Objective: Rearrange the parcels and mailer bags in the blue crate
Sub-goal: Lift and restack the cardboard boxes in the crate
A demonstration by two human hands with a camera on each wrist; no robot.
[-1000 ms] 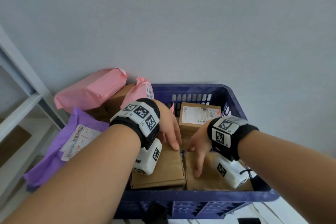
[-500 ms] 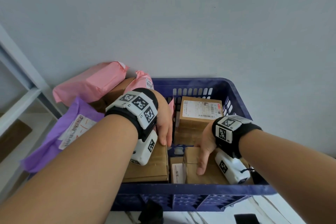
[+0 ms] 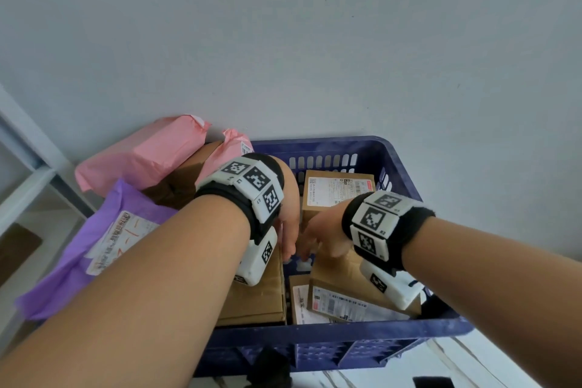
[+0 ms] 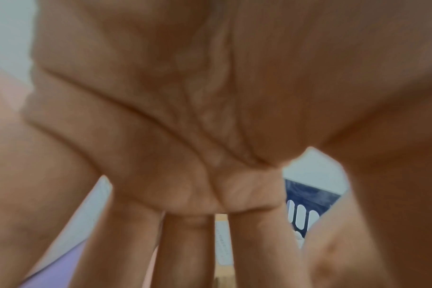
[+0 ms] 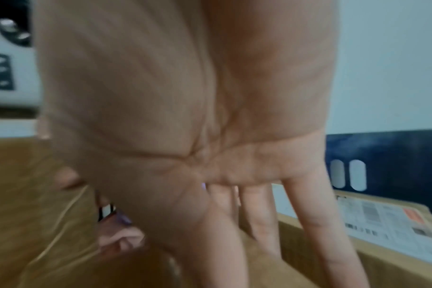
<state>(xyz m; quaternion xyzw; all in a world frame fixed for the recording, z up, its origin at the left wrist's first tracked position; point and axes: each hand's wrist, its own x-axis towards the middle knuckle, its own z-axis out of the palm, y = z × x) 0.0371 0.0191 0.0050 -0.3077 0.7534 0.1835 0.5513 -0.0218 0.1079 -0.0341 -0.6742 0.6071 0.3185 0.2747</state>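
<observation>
The blue crate (image 3: pixel 315 334) holds several cardboard parcels. My left hand (image 3: pixel 288 249) reaches down with straight fingers (image 4: pixel 185 253) against the far end of the left brown box (image 3: pixel 258 296). Beside it, my right hand (image 3: pixel 310 249) has straight fingers (image 5: pixel 259 224) behind the far edge of the right brown box (image 3: pixel 346 288). That box is tipped up at its far end, and its labelled side (image 3: pixel 341 305) faces me. A parcel with a white label (image 3: pixel 300 302) shows in the gap beneath. Another labelled box (image 3: pixel 338 190) lies at the back.
A purple mailer bag (image 3: pixel 104 239) and two pink mailer bags (image 3: pixel 141 157) (image 3: pixel 233 148) are piled over the crate's left side on a brown box (image 3: pixel 176 186). A grey wall stands right behind the crate. A white frame (image 3: pixel 28 173) is at the left.
The left box has slid left, opening a gap between the two front boxes. The right box's far end has risen, turning its label toward me. Both hands moved to the boxes' far ends.
</observation>
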